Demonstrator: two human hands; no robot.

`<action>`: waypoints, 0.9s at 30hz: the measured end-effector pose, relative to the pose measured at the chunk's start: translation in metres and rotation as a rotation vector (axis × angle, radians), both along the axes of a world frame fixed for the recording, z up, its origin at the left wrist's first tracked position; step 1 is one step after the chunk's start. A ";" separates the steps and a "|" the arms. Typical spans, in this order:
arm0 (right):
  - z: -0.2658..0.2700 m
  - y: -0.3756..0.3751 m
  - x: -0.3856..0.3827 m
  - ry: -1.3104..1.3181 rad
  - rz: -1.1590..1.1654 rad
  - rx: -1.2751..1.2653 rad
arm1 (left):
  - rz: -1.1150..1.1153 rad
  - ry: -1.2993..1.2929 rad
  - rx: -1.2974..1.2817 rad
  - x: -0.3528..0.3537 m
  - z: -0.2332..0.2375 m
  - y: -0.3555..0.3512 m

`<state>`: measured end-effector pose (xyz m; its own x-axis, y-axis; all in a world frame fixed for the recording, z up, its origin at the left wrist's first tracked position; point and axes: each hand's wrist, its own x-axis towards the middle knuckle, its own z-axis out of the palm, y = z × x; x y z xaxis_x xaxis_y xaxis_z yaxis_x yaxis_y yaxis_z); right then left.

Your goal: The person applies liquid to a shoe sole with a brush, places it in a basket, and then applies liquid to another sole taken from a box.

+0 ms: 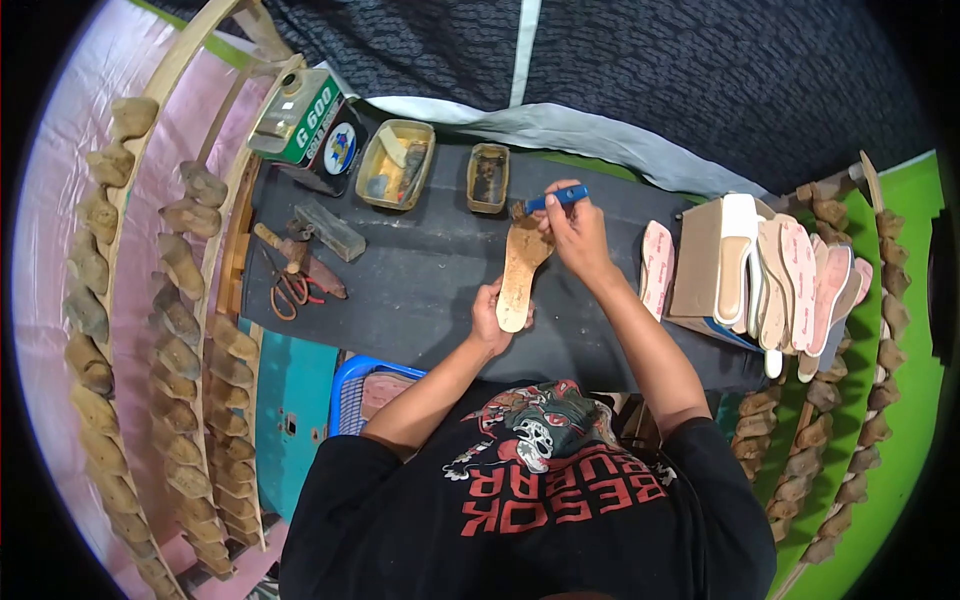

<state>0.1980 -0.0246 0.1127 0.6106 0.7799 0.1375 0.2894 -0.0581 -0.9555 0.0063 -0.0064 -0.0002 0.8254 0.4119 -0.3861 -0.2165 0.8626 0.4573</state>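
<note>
Tan, sole-shaped insole: there is one, and you hold it just above the middle of the dark grey counter, heel end towards you and toe end towards the far edge.

Your left hand reaches in from the near edge with the forearm angled up and to the right. Its fingers are curled round the heel end, pinching it. Your right hand comes in from the right with the elbow bent and the wrist turned inward. Its fingers are closed on the one blue-handled brush. The handle lies nearly level, and its dark head meets the toe end of the insole.

Along the far edge you have two open rectangular metal tins, a larger yellowish one and a smaller dark one, well apart from each other. One green-and-white can sits at the far left corner. Near the left edge lie one grey rectangular block and one pair of orange-handled scissors.

At the right edge one brown cardboard box stands, with a single pink patterned insole leaning just beside it. Past the box a fan of pink insoles overlaps too much for an exact count.

Two curved racks flank the counter, each lined with many brown wooden shoe lasts, on the left and on the right. One blue plastic basket sits below the near left corner.
</note>
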 end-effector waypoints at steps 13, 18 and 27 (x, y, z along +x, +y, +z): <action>-0.042 0.086 0.003 -0.265 -0.028 -0.174 | 0.068 0.040 -0.019 -0.039 -0.022 0.017; -0.032 0.083 0.001 -0.153 -0.088 -0.070 | 0.066 0.026 -0.050 -0.041 -0.025 0.021; -0.001 0.004 0.003 0.215 -0.001 -0.058 | 0.061 0.003 -0.086 -0.002 -0.006 0.021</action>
